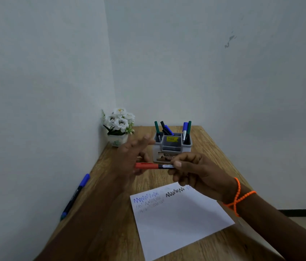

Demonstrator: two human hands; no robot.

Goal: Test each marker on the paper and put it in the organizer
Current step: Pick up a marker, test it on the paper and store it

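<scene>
The right hand [191, 170] pinches the red marker [154, 165] level above the table [212, 147], between paper [178, 221] and organizer [171, 146] — likely so the left hand [131, 157], fingers spread and blurred, can work its cap — holding nothing that I can see

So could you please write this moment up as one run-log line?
right hand: grips red marker, capped | left hand: open at cap end | paper: scribbles | organizer: markers inside | blue marker: table edge
</scene>
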